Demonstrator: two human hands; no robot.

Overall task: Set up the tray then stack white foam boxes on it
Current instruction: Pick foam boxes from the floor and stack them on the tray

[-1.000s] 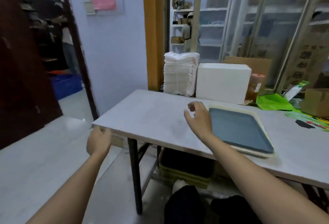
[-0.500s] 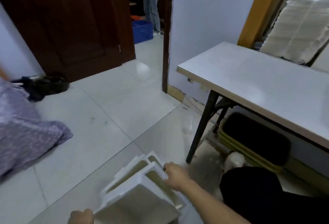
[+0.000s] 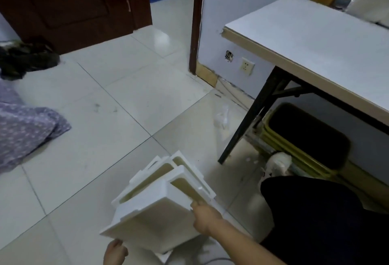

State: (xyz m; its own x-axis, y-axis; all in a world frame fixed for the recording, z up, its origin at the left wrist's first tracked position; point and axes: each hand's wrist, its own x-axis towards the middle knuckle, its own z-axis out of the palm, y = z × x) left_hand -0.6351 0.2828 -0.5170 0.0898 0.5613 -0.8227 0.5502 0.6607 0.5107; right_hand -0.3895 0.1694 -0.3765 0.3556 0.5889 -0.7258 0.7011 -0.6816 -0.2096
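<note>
Tilting above the tiled floor (image 3: pixel 117 117), a white foam box (image 3: pixel 155 220) sits gripped between two bare hands, low in the view and left of the table (image 3: pixel 311 39). Its walls are thick, matte and blocky, with notched, stepped rims; the open mouth faces away from the camera, showing a pale yellowish interior. A second white foam box (image 3: pixel 185 172) of the same shape rests right behind it, touching it (whether it is nested in or merely leaning cannot be told). The right hand (image 3: pixel 205 217) curls closed around the near box's right edge, thumb on the outer wall. The left hand (image 3: pixel 114 253) presses up against the lower left corner, its fingers partly cut off by the frame, so the exact grip cannot be told. The floor is glossy, pale square tile with thin dark grout lines. The table has a smooth light top, a beige edge band and black angled metal legs; beneath it stand stacked yellow-green trays (image 3: pixel 303 151) with dark insides.
</note>
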